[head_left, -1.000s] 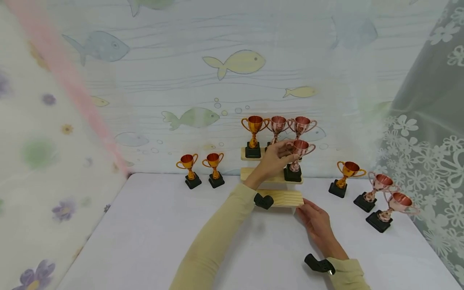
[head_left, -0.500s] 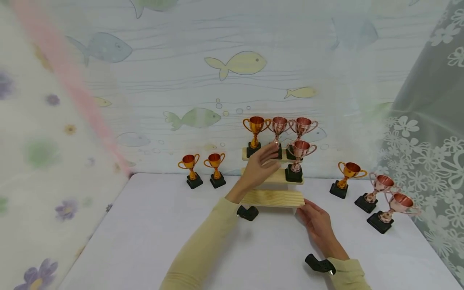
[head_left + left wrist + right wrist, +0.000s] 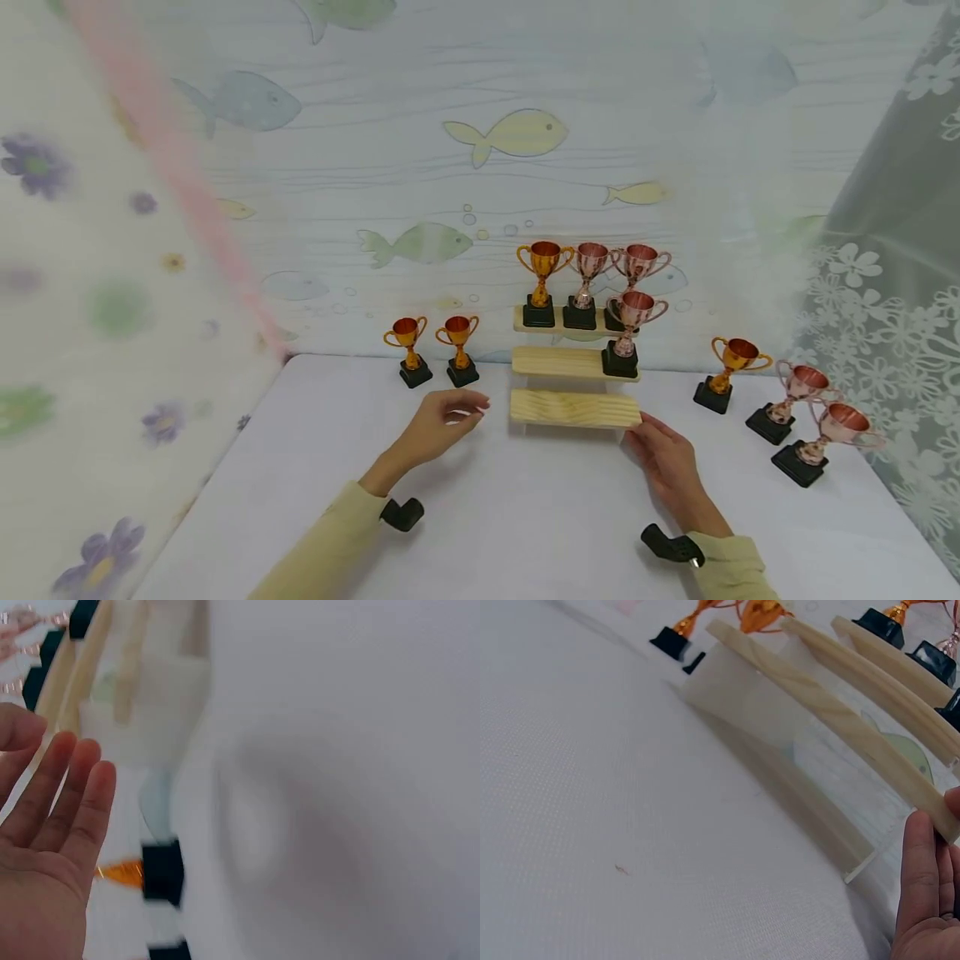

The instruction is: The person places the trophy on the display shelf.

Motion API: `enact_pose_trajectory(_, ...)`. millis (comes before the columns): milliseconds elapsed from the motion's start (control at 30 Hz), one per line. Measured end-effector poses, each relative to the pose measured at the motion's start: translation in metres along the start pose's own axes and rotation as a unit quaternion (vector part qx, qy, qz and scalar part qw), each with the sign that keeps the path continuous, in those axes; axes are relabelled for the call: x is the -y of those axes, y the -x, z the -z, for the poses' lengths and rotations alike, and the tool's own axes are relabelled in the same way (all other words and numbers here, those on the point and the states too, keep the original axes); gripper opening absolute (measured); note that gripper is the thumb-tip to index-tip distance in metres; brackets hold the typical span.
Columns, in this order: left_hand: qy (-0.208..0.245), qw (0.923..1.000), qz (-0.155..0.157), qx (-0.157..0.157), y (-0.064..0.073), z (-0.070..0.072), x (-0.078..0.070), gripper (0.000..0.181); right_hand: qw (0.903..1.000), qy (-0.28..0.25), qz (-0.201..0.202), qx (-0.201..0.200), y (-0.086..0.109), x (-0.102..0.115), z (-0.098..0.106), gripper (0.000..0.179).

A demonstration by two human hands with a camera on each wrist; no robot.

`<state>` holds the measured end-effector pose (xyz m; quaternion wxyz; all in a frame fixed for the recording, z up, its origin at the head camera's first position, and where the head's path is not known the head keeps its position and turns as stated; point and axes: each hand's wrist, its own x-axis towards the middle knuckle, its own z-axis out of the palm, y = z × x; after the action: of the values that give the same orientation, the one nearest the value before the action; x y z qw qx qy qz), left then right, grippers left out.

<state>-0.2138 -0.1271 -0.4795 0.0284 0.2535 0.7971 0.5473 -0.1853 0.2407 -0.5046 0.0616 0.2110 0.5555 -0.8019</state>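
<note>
A three-step wooden display stand (image 3: 575, 408) stands at the back of the table in the head view. My right hand (image 3: 666, 462) pinches the right end of its lowest board; in the right wrist view the fingers (image 3: 919, 862) are under that end and the thumb is at its edge. A rose-gold trophy cup (image 3: 621, 358) stands at the right end of the middle board. Along the top board are a gold trophy (image 3: 540, 310) and two rose-gold ones. My left hand (image 3: 438, 429) holds nothing, its fingers loosely bent, just in front of two gold trophies (image 3: 462, 367) on the table.
On the right of the white table (image 3: 525, 517) stand a gold trophy (image 3: 714, 393) and two rose-gold trophies (image 3: 801, 462). A fish-print sheet (image 3: 315, 183) hangs behind the stand. Each wrist wears a black camera mount (image 3: 402, 514).
My left hand has let go of the rose-gold trophy on the middle board and moved left and down, towards the two gold trophies. The right hand keeps its grip on the stand.
</note>
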Motion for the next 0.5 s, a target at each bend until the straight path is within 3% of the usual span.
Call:
enact_pose_trajectory(133,-0.025,0.9992,0.030,-0.014,0.028,0.027,0.019,0.027,1.0000,0.003,-0.002,0.001,-0.001,0.002,0.001,0.061)
enact_pose_trajectory(333,-0.043,0.9915,0.076,-0.097,0.057,0.061,0.040,0.027,0.9999,-0.008,-0.012,0.002,0.001,0.003,0.001,0.060)
enact_pose_trajectory(500,-0.054,0.9831,0.076,-0.157,0.074,0.082,0.037,0.024,0.9998,-0.009,-0.016,0.002,0.002,0.003,-0.001,0.061)
